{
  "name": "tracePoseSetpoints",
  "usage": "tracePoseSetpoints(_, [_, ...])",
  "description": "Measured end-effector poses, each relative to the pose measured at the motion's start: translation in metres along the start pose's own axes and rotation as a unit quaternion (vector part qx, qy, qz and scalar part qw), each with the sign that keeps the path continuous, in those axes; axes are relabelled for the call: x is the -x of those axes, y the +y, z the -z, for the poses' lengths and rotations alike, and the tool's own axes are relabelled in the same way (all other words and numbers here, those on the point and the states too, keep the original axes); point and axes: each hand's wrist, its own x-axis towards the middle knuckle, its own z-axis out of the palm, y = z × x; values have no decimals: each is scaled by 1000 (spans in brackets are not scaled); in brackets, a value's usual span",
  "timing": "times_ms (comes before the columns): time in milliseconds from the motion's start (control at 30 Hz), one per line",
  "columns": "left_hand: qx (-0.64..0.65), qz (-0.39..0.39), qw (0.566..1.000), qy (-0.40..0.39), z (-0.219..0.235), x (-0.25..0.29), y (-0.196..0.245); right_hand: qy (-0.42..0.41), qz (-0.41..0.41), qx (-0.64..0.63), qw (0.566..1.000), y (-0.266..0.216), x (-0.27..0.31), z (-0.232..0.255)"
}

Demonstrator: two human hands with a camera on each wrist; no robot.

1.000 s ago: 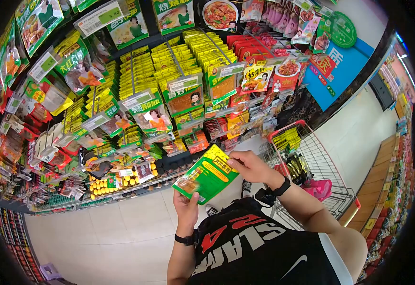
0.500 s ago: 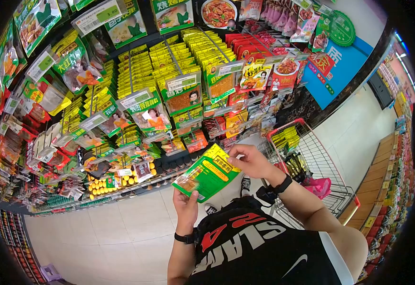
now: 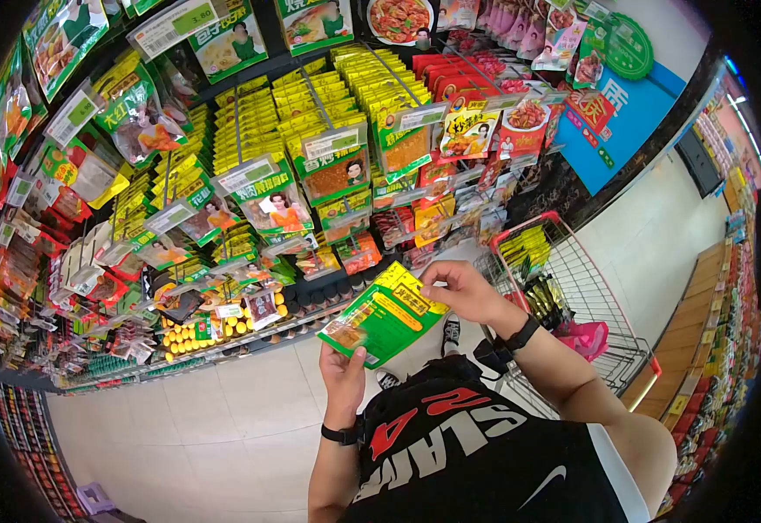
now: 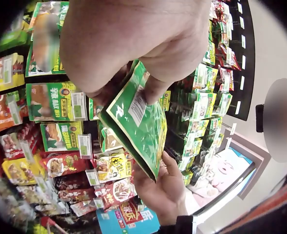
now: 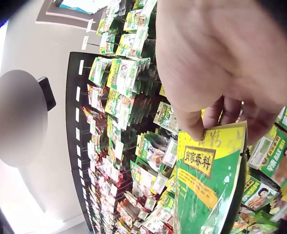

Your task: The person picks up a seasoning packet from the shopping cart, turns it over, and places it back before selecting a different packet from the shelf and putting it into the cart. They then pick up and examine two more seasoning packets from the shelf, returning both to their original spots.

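head view: above the packet (image 3: pixel 383 315), looking down and forward; wrist views: nearer, from either end of it, all sharing the rack (image 3: pixel 284 66) beyond.

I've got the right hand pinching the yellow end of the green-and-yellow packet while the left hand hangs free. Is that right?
Not quite: the left hand isn't free. The head view shows it gripping the green end of the packet, thumb on top. The right hand does pinch the yellow end.

Bright — glare on the packet (image 4: pixel 142 127) below the left hand (image 4: pixel 138 41), whiteout left of the right hand (image 5: pixel 223 58) in its wrist view — edges bowed, dark
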Motion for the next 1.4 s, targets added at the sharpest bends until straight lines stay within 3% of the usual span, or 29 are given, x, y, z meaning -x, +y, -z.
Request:
tracePoseSetpoints(433, [15,14,999,-29,0,-1,-4,-73,-71,-144,984,-12,9,7])
tracePoseSetpoints(700, [98,41,994,-21,-4,-2,0,-111,-101,-321,935,-10,12,1])
tracePoseSetpoints(1100, [121,44,991,-47,-5,-1,7,-104,-120,-388,908,-6,14,-9])
tracePoseSetpoints(1400, [139,59,988,-22,-3,-2,6,-101,-153,-415,891,-12,11,-18])
